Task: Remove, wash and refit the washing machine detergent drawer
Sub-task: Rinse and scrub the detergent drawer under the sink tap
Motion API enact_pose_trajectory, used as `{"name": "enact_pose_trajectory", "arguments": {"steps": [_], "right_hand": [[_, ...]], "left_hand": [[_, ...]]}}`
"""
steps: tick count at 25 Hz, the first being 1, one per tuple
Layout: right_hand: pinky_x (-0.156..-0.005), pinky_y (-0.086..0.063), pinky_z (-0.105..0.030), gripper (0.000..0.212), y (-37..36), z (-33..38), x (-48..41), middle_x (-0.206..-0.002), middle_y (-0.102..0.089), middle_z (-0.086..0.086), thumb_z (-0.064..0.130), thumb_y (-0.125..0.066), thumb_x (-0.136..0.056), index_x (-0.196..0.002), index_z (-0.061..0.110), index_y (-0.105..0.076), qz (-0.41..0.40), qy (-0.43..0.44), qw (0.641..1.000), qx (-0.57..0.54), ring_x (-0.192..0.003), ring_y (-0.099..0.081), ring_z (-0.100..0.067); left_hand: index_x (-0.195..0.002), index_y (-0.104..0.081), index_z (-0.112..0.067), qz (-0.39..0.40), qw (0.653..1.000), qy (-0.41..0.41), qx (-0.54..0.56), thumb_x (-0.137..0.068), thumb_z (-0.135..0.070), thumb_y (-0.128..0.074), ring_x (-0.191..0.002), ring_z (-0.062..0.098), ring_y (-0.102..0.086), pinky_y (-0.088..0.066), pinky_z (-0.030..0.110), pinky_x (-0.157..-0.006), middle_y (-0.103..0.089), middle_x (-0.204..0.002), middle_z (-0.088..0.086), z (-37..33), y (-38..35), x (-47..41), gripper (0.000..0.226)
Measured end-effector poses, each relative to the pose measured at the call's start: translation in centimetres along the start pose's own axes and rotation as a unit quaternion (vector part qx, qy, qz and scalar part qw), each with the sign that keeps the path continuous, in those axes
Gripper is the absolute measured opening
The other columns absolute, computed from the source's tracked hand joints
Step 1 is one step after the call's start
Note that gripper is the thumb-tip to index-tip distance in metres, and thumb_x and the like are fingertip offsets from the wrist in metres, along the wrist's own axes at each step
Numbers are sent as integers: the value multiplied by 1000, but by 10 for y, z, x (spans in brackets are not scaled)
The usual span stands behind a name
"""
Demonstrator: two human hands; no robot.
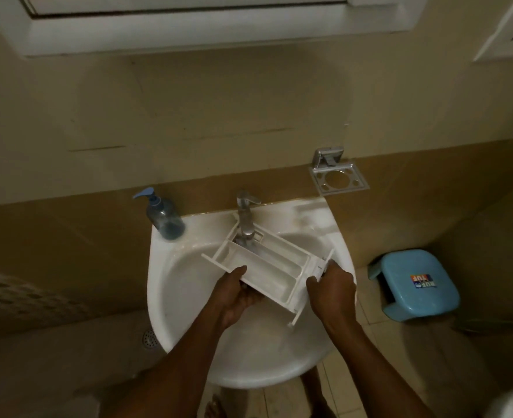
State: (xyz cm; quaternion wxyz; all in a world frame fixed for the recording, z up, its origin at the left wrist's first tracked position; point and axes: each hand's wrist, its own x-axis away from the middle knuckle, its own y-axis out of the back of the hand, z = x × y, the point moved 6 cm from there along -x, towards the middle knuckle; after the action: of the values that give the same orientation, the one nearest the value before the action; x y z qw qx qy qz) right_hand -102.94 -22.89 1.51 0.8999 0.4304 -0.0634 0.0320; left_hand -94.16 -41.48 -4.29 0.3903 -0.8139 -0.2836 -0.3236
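A white plastic detergent drawer with long compartments hangs over the white wash basin, its far end under the chrome tap. My left hand grips the drawer's near long side from below, thumb on the rim. At the drawer's front panel, on the right end, my right hand holds on with curled fingers. Whether water is running I cannot tell.
A blue pump soap bottle stands on the basin's back left corner. A chrome soap holder is fixed to the wall at the back right. On the floor at the right sits a light blue stool, and a floor drain lies left.
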Motion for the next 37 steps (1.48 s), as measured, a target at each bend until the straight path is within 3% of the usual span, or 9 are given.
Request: {"name": "enact_pose_trajectory", "arguments": {"steps": [3,8,14,18,22,27,30,33,37], "right_hand": [[-63,-47,-22,14,-17,-4,0,-95,-69,-11,5,-63,-86,-100,3,-60,26,-7,1000,-10,-79,-66,-22],[-75,-53,-28,22,-48,-13,1,-102,-69,-12,5,-61,-87,-109,6,-60,71,-41,995,-50,-90,-67,-25],[-86,-47,-26,38,-80,-5,-2,-117,-66,-14,1,-58,-87,-126,1,-57,169,-47,980,-93,-106,-64,-28],[-83,-57,-37,40,-95,-12,4,-110,-64,-14,-3,-63,-77,-115,4,-56,195,-124,962,-143,-96,-64,-29],[-76,-58,-40,32,-88,-20,10,-93,-57,-5,-6,-63,-73,-98,9,-49,180,-155,946,-222,-79,-57,-17],[-83,-57,-52,29,-71,-31,-6,-92,-61,-8,-8,-61,-72,-92,11,-52,113,-163,928,-314,-90,-62,-29],[-87,-56,-51,38,-63,-40,-6,-100,-65,-7,-10,-63,-74,-98,19,-57,86,-168,906,-378,-96,-64,-28],[-91,-55,-49,48,-44,-43,-2,-109,-69,-12,-12,-64,-75,-112,19,-61,124,-130,883,-434,-101,-65,-30],[-98,-47,-52,49,-13,-44,-7,-113,-67,-18,5,-61,-78,-127,4,-60,264,-176,765,-561,-108,-62,-35]], "left_hand": [[-134,-48,-5,-16,998,-49,-28,-97,-3,-49,-102,38,-63,-57,55,-81,-63,-113,20,-5,12,-3,37],[-138,-46,-13,-67,989,-124,-48,-93,2,-52,-111,38,-62,-55,55,-89,-62,-126,16,-8,34,2,48],[-138,-42,-20,-146,954,-251,-72,-84,9,-62,-108,26,-62,-55,50,-90,-61,-122,8,-15,42,36,65],[-134,-45,-23,-171,920,-319,-150,-78,11,-66,-104,18,-63,-53,42,-88,-63,-115,2,-8,44,52,69],[-131,-55,-12,-196,940,-265,-90,-80,10,-64,-110,32,-61,-52,46,-92,-65,-116,14,1,72,46,57],[-130,-58,-13,-83,976,-203,14,-83,13,-64,-110,28,-63,-52,51,-94,-67,-119,9,-13,58,36,54],[-133,-57,-10,-51,981,-164,86,-85,13,-60,-115,31,-62,-53,52,-95,-67,-123,13,-13,48,24,53],[-127,-56,-8,-46,982,-123,139,-88,17,-51,-105,32,-62,-57,47,-80,-65,-112,16,-10,39,12,46],[-110,-61,-10,-22,982,-94,159,-92,10,-49,-95,30,-66,-56,46,-75,-71,-98,16,-20,28,-3,30]]}}
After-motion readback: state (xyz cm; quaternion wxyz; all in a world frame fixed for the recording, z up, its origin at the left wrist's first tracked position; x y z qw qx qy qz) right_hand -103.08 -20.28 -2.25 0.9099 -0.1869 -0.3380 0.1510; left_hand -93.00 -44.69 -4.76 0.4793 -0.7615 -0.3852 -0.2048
